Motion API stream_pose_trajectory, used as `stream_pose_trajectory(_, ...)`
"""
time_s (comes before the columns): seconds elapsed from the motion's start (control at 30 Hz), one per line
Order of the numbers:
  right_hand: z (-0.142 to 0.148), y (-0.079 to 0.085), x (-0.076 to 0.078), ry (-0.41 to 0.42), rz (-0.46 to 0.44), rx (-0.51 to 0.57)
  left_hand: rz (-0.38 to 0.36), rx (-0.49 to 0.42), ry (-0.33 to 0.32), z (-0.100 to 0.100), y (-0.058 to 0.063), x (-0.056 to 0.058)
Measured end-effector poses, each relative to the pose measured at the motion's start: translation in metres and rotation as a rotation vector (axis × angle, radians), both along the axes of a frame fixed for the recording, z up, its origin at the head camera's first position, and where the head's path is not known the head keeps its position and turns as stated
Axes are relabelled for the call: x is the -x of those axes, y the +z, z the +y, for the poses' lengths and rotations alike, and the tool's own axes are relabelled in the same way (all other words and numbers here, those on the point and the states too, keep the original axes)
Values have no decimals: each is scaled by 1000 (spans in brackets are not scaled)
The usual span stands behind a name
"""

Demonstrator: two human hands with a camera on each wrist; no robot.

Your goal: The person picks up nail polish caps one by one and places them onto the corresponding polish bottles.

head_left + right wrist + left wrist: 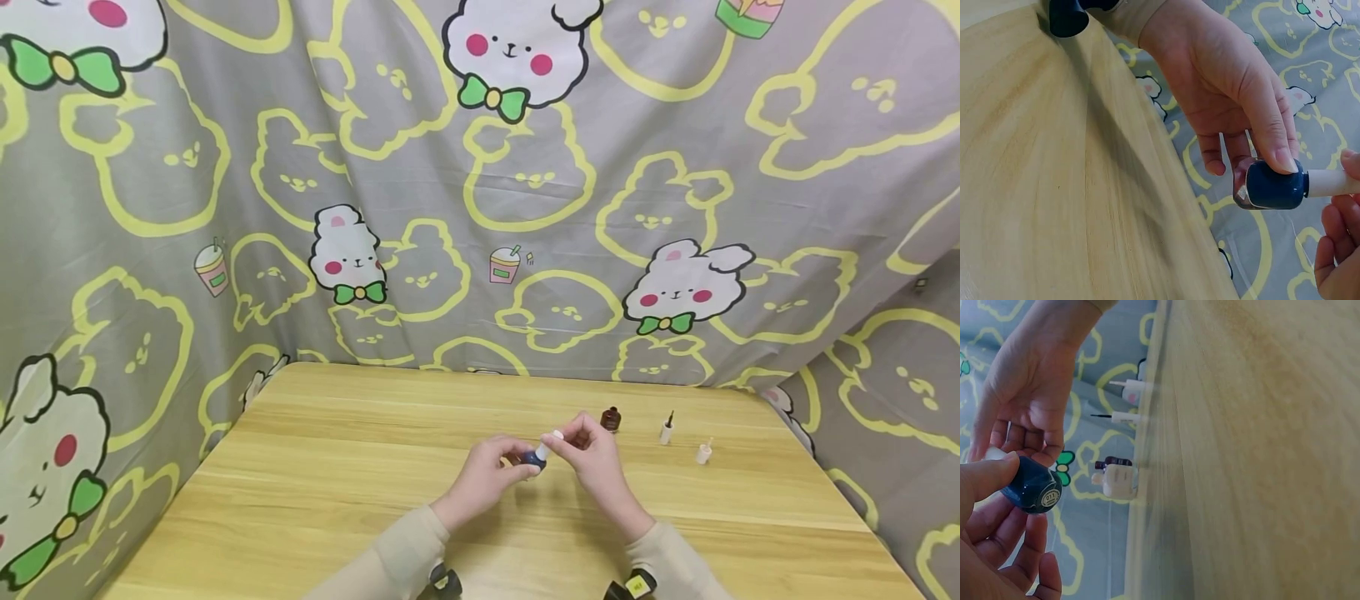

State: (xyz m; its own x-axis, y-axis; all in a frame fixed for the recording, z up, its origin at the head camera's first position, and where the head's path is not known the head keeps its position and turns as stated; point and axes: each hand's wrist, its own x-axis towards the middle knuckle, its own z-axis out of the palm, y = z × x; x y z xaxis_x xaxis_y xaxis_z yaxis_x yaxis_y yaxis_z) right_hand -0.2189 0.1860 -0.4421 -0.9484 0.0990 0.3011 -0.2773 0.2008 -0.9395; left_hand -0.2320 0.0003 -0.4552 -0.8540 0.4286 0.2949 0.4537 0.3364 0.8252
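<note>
Over the table, my left hand point(483, 477) grips a dark blue nail polish bottle point(1034, 485) by its glass body, thumb on one side and fingers on the other. The bottle is tilted, with its round base label facing the left wrist camera. A long white cap point(1329, 183) sits at the bottle's neck, where a thin dark band shows between cap and glass. My right hand point(596, 458) pinches this cap between thumb and fingers. How tightly the cap is screwed on cannot be seen.
A dark brown-red polish bottle point(611, 421) and a pale pink one point(1119, 482) stand uncapped behind the right hand. To the right, two white brush caps stand bristles up, one with a dark brush point(667, 430), one with a pale brush point(703, 452). A patterned curtain point(450, 183) surrounds the wooden table point(337, 467).
</note>
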Motion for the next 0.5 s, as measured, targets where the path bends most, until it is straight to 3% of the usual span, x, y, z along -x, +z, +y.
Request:
stream_pose_trajectory(0.17,-2,2,-1,-12,-11,22,-17,-2,-3,0,2,-1)
stream_pose_trajectory(0.5,1,7,1,44,-33,53,-102,-31,-39,-3,4,1)
